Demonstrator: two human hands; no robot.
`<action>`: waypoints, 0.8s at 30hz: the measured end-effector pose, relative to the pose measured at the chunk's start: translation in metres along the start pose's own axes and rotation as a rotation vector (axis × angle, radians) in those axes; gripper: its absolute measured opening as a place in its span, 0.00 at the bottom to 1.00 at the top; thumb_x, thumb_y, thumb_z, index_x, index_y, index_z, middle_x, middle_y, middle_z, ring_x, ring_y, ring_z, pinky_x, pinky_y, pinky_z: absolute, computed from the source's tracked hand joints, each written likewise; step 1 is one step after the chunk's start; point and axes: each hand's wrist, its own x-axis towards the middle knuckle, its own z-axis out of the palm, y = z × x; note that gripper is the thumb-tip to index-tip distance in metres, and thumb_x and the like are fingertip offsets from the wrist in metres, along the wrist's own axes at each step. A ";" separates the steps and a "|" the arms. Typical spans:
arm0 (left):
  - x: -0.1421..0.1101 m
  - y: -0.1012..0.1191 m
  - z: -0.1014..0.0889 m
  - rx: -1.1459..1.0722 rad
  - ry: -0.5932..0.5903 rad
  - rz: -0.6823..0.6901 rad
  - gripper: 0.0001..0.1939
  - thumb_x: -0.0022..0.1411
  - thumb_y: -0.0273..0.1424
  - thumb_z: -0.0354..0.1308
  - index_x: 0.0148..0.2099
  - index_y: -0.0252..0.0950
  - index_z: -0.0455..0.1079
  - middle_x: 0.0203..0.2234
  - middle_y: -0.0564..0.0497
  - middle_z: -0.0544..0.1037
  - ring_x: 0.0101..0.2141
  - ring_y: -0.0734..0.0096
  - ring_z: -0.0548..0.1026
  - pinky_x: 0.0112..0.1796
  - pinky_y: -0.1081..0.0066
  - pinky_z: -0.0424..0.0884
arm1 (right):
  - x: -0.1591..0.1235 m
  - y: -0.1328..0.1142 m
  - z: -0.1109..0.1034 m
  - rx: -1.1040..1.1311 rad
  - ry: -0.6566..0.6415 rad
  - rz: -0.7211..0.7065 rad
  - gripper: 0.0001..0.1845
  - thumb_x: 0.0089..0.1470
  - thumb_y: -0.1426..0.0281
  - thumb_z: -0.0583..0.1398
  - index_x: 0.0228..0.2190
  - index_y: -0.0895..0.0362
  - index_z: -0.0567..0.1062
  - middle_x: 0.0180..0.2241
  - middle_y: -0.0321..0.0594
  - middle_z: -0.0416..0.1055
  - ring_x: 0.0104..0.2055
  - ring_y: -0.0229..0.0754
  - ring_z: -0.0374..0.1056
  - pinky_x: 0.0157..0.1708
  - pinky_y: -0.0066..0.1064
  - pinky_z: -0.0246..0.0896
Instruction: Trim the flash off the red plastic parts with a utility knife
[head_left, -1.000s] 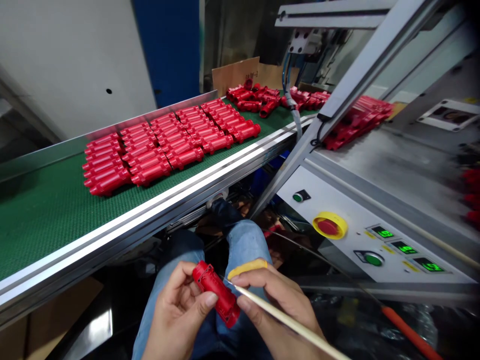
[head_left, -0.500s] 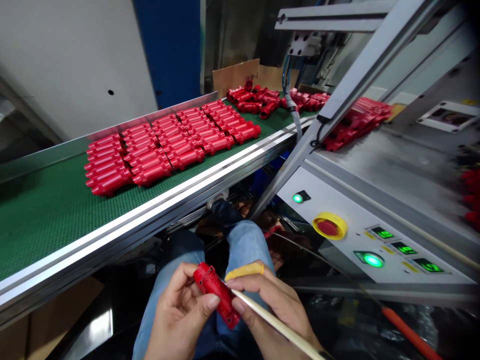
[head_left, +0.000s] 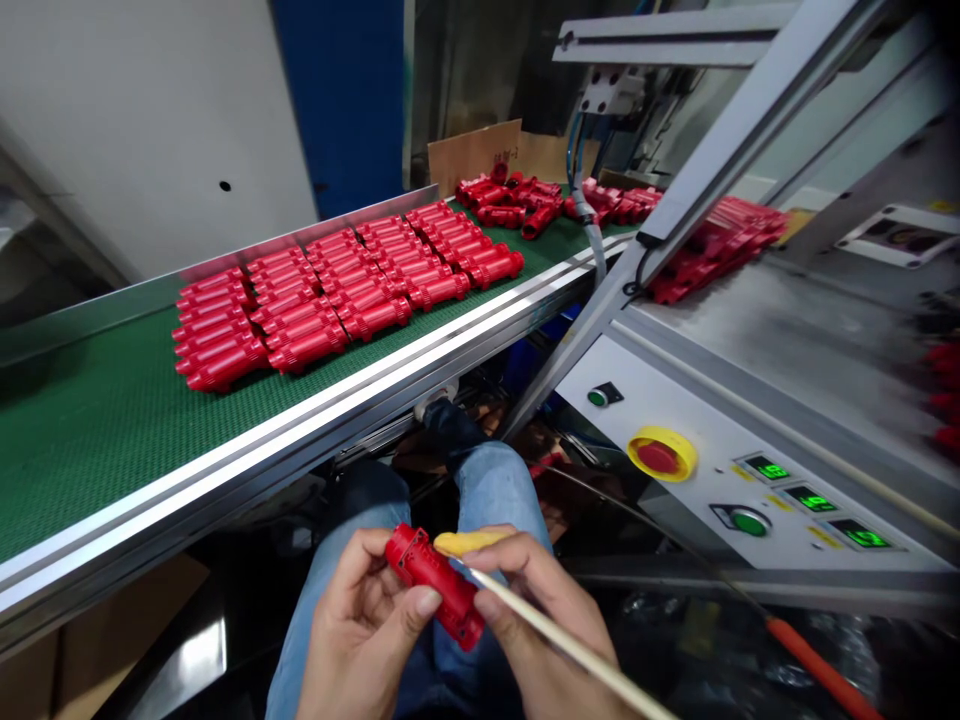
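My left hand has its thumb and fingers wrapped round the upper end of a red plastic tubular part, held tilted above my lap. In my right hand is a slim cream-coloured stick-like tool; its narrow tip lies against the red part's upper right side. What kind of tool it is I cannot make out. A yellow finger cover sits on the right index finger, bent over the part. The right thumb is by the part's lower end.
Rows of red parts lie on a green conveyor belt; a loose heap is farther back. At right stands a metal-framed machine with a control panel and red stop button. An orange-handled rod slants below it.
The tool tip and my yellow-covered finger have shifted slightly up and left along the red part, which turned a little. Two green lamps on the panel have gone dark.
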 end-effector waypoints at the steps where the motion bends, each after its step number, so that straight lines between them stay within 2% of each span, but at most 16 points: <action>1: 0.000 0.000 0.001 -0.023 0.002 -0.003 0.10 0.58 0.30 0.73 0.40 0.39 0.75 0.30 0.52 0.83 0.31 0.72 0.80 0.35 0.76 0.76 | 0.001 -0.002 -0.002 0.093 -0.024 0.092 0.06 0.65 0.69 0.61 0.44 0.53 0.76 0.48 0.40 0.77 0.50 0.36 0.76 0.49 0.21 0.72; 3: 0.000 0.000 0.005 -0.075 0.043 -0.013 0.11 0.57 0.31 0.74 0.40 0.39 0.76 0.30 0.53 0.82 0.31 0.72 0.79 0.36 0.76 0.76 | 0.004 -0.005 -0.007 0.269 -0.067 0.196 0.06 0.66 0.68 0.61 0.43 0.54 0.77 0.47 0.41 0.78 0.49 0.35 0.76 0.49 0.20 0.72; 7: 0.001 0.001 0.009 -0.142 0.137 -0.035 0.14 0.53 0.32 0.76 0.39 0.38 0.75 0.29 0.53 0.81 0.30 0.73 0.77 0.36 0.75 0.75 | 0.010 -0.007 -0.018 0.628 -0.100 0.294 0.06 0.65 0.67 0.62 0.41 0.56 0.78 0.44 0.41 0.79 0.48 0.33 0.76 0.52 0.21 0.70; 10: 0.002 0.002 0.006 -0.153 0.094 -0.062 0.18 0.54 0.33 0.76 0.44 0.38 0.74 0.30 0.51 0.80 0.31 0.71 0.78 0.36 0.73 0.75 | 0.012 -0.009 -0.033 0.927 -0.227 0.358 0.08 0.63 0.62 0.63 0.40 0.54 0.78 0.41 0.41 0.79 0.44 0.35 0.77 0.49 0.25 0.72; 12: 0.002 0.004 0.005 -0.202 0.055 -0.127 0.24 0.55 0.34 0.75 0.51 0.40 0.70 0.33 0.49 0.81 0.32 0.67 0.79 0.35 0.70 0.75 | 0.015 -0.010 -0.042 0.966 -0.247 0.320 0.09 0.63 0.59 0.63 0.40 0.50 0.78 0.42 0.40 0.80 0.45 0.36 0.77 0.49 0.27 0.73; 14: 0.003 0.006 0.007 -0.281 -0.013 -0.262 0.25 0.57 0.35 0.74 0.53 0.41 0.68 0.35 0.47 0.81 0.30 0.65 0.80 0.31 0.69 0.75 | 0.019 -0.009 -0.045 0.734 -0.177 0.178 0.09 0.63 0.59 0.64 0.41 0.49 0.79 0.48 0.41 0.79 0.51 0.39 0.77 0.55 0.32 0.73; 16: 0.003 0.007 0.011 -0.350 -0.104 -0.411 0.20 0.60 0.36 0.72 0.50 0.39 0.70 0.32 0.47 0.81 0.24 0.69 0.78 0.26 0.72 0.71 | 0.023 -0.007 -0.041 0.340 -0.128 -0.001 0.09 0.61 0.63 0.66 0.43 0.51 0.82 0.53 0.44 0.77 0.57 0.43 0.75 0.61 0.38 0.70; 19: 0.003 0.009 0.014 -0.401 -0.181 -0.537 0.16 0.64 0.41 0.67 0.46 0.33 0.76 0.26 0.48 0.79 0.20 0.74 0.73 0.22 0.75 0.66 | 0.024 0.001 -0.029 -0.041 -0.169 -0.208 0.10 0.59 0.70 0.67 0.44 0.55 0.83 0.50 0.46 0.78 0.55 0.42 0.76 0.58 0.32 0.73; 21: 0.002 0.011 0.013 -0.413 -0.164 -0.535 0.21 0.66 0.44 0.64 0.47 0.30 0.79 0.28 0.43 0.80 0.24 0.71 0.76 0.25 0.74 0.69 | 0.021 0.004 -0.023 -0.150 -0.137 -0.301 0.12 0.59 0.74 0.67 0.45 0.55 0.82 0.48 0.44 0.79 0.52 0.38 0.77 0.55 0.26 0.74; 24: 0.000 0.014 0.011 -0.341 -0.071 -0.394 0.20 0.60 0.41 0.71 0.48 0.31 0.80 0.30 0.44 0.81 0.30 0.68 0.77 0.31 0.72 0.73 | 0.017 0.003 -0.022 -0.288 -0.049 -0.371 0.11 0.61 0.73 0.65 0.46 0.54 0.81 0.45 0.40 0.79 0.48 0.36 0.76 0.50 0.23 0.73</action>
